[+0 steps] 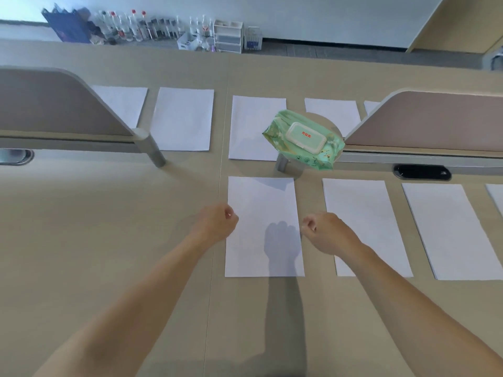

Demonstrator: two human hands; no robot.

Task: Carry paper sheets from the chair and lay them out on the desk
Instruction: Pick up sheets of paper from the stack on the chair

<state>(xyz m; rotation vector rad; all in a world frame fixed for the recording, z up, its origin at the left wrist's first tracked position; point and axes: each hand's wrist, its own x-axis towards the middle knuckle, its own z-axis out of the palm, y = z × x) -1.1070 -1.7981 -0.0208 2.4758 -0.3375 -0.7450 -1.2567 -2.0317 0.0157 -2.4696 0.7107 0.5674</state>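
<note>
Both forearms reach to the nearest paper sheet (262, 202) on the desk (109, 213): left hand (216, 225) at its 9 o'clock edge, right hand (328, 234) at 3 o'clock, fingers curled in. Whether they pinch it, I cannot tell. At 1 o'clock a green wipes pack (303, 138), lid closed, overlaps a farther sheet (253, 126).

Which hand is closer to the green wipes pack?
Right. The right hand is on the near side of the green wipes pack, almost in line; the left hand is off to its left.
</note>
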